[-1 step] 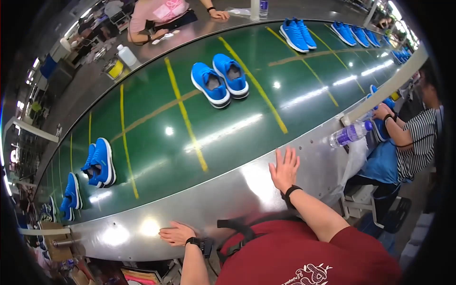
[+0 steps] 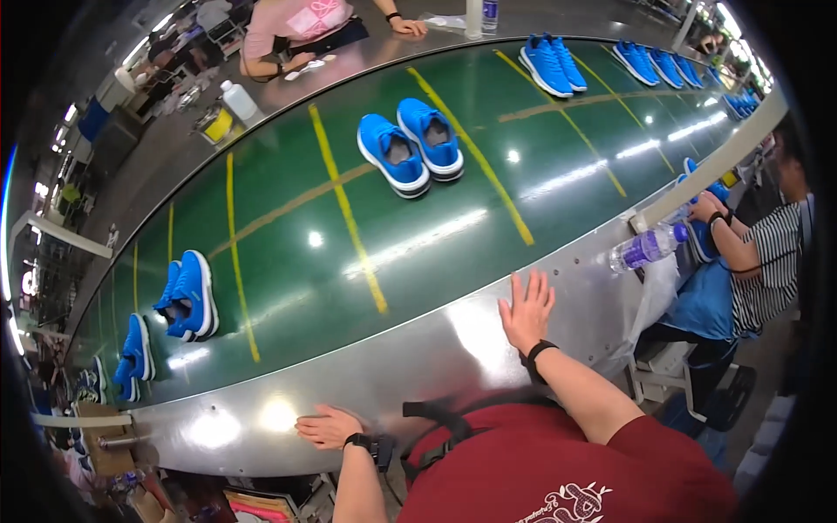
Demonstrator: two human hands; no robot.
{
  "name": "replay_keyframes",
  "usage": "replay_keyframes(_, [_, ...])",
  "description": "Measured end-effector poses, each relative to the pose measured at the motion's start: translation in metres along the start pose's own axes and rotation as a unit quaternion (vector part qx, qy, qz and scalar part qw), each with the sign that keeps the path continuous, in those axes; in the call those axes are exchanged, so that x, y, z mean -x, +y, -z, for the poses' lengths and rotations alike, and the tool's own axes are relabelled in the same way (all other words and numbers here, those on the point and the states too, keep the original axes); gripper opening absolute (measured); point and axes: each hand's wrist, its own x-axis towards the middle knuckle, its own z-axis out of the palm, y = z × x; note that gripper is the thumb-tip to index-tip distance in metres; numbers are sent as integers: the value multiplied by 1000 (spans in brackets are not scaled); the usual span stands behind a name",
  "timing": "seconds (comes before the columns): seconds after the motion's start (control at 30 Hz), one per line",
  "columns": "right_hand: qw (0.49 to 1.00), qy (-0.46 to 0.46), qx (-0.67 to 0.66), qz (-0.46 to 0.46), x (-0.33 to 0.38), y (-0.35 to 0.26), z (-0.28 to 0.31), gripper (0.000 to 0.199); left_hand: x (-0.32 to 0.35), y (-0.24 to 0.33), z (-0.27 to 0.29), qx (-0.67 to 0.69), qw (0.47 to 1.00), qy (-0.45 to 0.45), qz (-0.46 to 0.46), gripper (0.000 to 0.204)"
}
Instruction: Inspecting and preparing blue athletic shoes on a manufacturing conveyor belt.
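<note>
A worker in a dark red shirt (image 2: 567,453) stands at a metal ledge (image 2: 392,370) beside a shoe line, both bare hands down on the steel. The left hand (image 2: 328,428), a black watch (image 2: 357,440) on its wrist, lies flat near the ledge's outer edge, its fingers close together and pointing left. The right hand (image 2: 528,311), a black band at the wrist, reaches farther in, palm down with fingers spread, the tips near the border of a green conveyor belt (image 2: 279,261). To its right, a clear bottle with a purple label (image 2: 645,248) lies on its side at the ledge's outer edge, near a seated co-worker in a striped shirt (image 2: 763,279). On the belt, marked with yellow lines, a pair of blue shoes (image 2: 414,157) sits ahead of the worker, well apart from both hands. A second blue pair (image 2: 193,296) stands to the left, and a third pair (image 2: 554,68) sits farther off to the right, with more shoes (image 2: 665,70) lined up beyond. Across the belt, a person in a pink top (image 2: 301,26) leans at the far counter, near a white bottle (image 2: 237,100) and a yellow container (image 2: 216,128).
</note>
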Motion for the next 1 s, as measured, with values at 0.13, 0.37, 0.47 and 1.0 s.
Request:
replay_keyframes(0.13, [1000, 3, 9, -18, 3, 14, 1, 55, 11, 17, 1, 21, 999, -30, -19, 67])
replay_keyframes(0.37, [1000, 14, -8, -22, 7, 20, 2, 56, 17, 21, 21, 50, 997, -60, -10, 70])
replay_keyframes(0.47, [1000, 13, -6, -20, 6, 21, 1, 55, 19, 21, 16, 52, 997, -60, -3, 70])
replay_keyframes(1.0, [1000, 26, -3, -11, 6, 16, -1, 56, 13, 20, 15, 26, 999, -34, -12, 66])
